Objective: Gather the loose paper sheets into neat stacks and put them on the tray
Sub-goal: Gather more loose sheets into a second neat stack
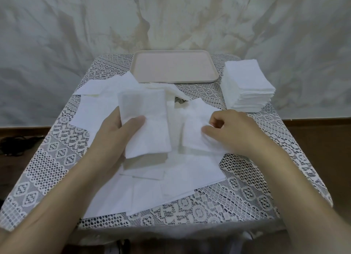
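L hand [112, 135] gripping bundle [147, 120], long axis near-far; R hand [234, 132] pinching loose sheet [192, 120].

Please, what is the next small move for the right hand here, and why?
Probably lift the sheet that the right hand pinches and lay it squarely on the bundle held by the left hand. The bundle is thin, many loose sheets lie on the table, and the tray holds nothing yet.
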Available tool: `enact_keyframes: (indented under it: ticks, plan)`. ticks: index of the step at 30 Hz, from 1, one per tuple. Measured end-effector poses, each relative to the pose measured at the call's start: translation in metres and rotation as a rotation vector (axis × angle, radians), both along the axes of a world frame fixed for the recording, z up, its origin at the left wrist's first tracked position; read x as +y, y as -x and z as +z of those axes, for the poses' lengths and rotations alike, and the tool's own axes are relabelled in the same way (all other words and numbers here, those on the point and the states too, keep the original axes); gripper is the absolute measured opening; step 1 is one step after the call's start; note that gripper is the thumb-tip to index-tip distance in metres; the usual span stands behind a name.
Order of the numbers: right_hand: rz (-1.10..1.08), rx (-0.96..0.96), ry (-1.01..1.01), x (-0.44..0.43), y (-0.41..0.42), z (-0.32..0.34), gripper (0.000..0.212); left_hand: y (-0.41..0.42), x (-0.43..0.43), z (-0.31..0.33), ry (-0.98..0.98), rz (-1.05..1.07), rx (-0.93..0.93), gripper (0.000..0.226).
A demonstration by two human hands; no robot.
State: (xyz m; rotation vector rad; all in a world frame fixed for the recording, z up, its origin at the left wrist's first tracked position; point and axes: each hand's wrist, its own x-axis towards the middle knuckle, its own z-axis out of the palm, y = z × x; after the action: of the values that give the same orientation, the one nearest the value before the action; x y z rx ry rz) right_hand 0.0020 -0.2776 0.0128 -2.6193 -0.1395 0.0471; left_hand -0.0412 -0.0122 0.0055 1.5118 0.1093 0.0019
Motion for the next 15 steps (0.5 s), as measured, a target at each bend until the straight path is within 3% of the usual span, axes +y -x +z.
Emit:
enact_keyframes:
  ticks: [6,9,13,15]
  plan:
    - [0.047,0.060,-0.073,0.009,-0.004,-0.004,0.007,-0.001,0.000,0.001,0.007,-0.003,0.005,0.026]
    - [0.056,0.102,-0.143,0.002,-0.008,-0.002,0.018,-0.001,0.001,0.001,-0.006,-0.009,0.001,0.027]
    - [-0.074,0.054,-0.410,0.003,-0.016,-0.005,0.028,-0.001,0.001,0.001,-0.007,-0.003,-0.002,0.026]
    - [-0.126,0.027,-0.390,0.011,-0.017,-0.008,0.035,0.000,0.001,0.002,-0.005,-0.003,-0.003,0.026]
